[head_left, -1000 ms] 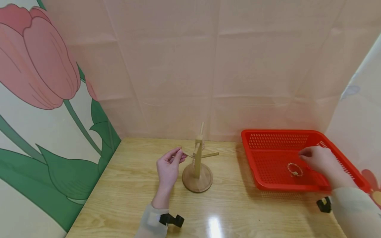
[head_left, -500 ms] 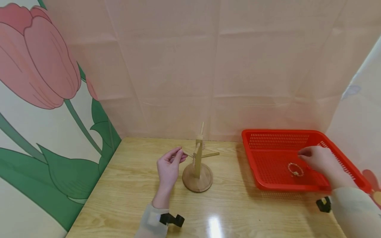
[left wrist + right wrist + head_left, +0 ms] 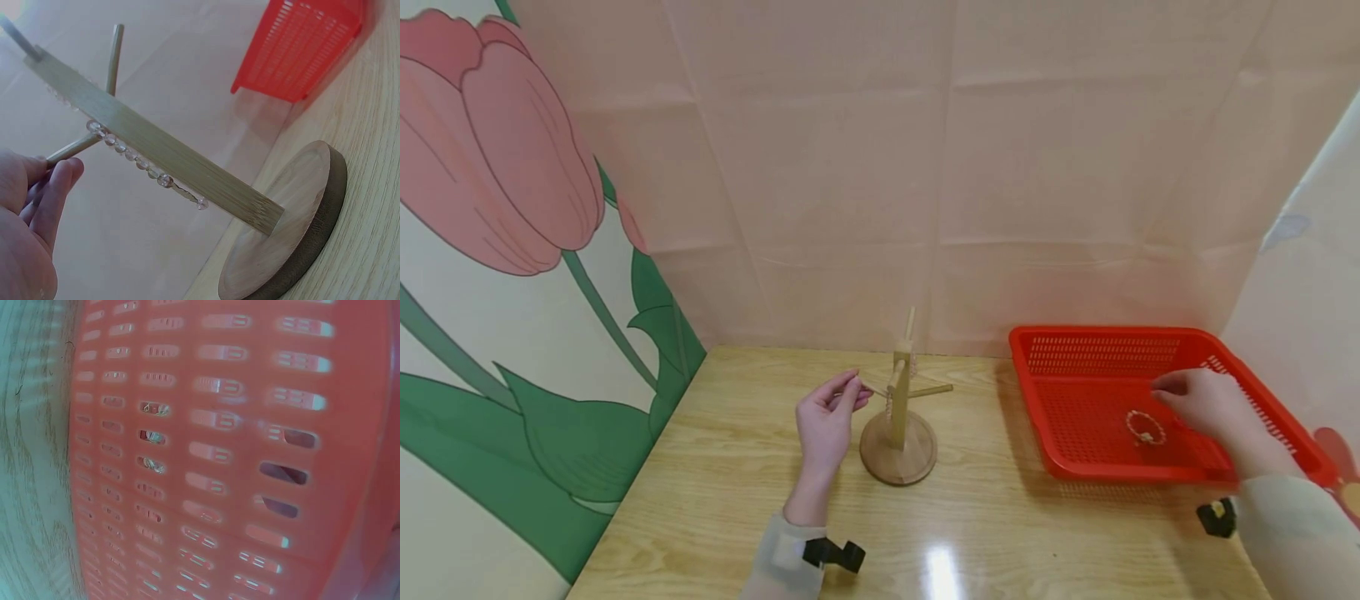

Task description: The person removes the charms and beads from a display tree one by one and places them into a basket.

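Observation:
A wooden jewellery stand (image 3: 898, 450) with a round base and several thin pegs stands on the table. My left hand (image 3: 823, 421) pinches the end of one peg (image 3: 74, 147) between thumb and fingers. From that peg, close to the post, hangs a clear beaded bracelet (image 3: 130, 152). Behind the post, more beads (image 3: 59, 95) show faintly. My right hand (image 3: 1206, 404) hovers over the red basket (image 3: 1120, 475), fingers bent; their tips are partly hidden. Left of it, a pale beaded bracelet (image 3: 1145, 428) lies on the basket floor, apart from the hand. The basket wall (image 3: 250, 444) largely blocks the right wrist view.
The wood-grain table (image 3: 985, 533) runs beneath everything. A pinkish cloth (image 3: 940, 167) hangs along its back edge. On the left is a panel with a large tulip print (image 3: 512, 158); a pale sheet (image 3: 1311, 275) closes the right side.

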Motion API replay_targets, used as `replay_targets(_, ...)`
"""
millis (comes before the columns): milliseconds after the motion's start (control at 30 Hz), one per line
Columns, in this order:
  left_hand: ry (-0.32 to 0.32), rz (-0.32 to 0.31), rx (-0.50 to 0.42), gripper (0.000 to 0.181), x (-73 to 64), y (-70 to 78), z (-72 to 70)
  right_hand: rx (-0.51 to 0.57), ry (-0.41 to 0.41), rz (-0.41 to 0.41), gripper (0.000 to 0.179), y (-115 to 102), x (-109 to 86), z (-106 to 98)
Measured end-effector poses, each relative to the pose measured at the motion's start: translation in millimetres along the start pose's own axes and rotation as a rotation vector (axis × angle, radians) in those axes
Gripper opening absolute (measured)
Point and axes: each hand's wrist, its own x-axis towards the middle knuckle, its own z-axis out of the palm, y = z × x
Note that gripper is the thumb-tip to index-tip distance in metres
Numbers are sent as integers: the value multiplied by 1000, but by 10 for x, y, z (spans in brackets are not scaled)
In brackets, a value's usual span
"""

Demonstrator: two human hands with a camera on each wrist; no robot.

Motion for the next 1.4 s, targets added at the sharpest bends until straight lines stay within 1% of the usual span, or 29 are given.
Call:
replay_targets(200, -3, -2, 1, 18, 2, 0, -3, -9, 18, -10, 38, -7, -23, -6)
replay_targets(333, -2, -2, -7, 18, -2, 1, -4, -9, 46, -26, 40, -45, -38, 1)
replay_targets(500, 3, 0, -8, 18, -7, 5, -8, 18, 87, -45, 46, -173, -70, 4)
replay_targets(633, 5, -5, -3, 18, -7, 11, -5, 27, 144, -74, 47, -312, -98, 22)
replay_targets(767, 2, -10, -2, 17, -7, 11, -2, 75, 195, -80, 49, -507, -179, 30)
replay_targets(900, 2, -10, 0, 17, -12, 12, 0, 183, 230, -34, 53, -778, -335, 73)
replay_targets(1100, 2, -13, -11, 17, -10, 14, 8, 333, 292, -12, 52, -1196, -520, 189)
replay_targets(1267, 0, -16, -17, 17, -6, 17, 12, 436, 331, -7, 51, -1485, -615, 246)
replay_targets(1400, 6, -16, -17, 17, -12, 15, 6, 505, 349, -27, 49, -1738, -657, 301)
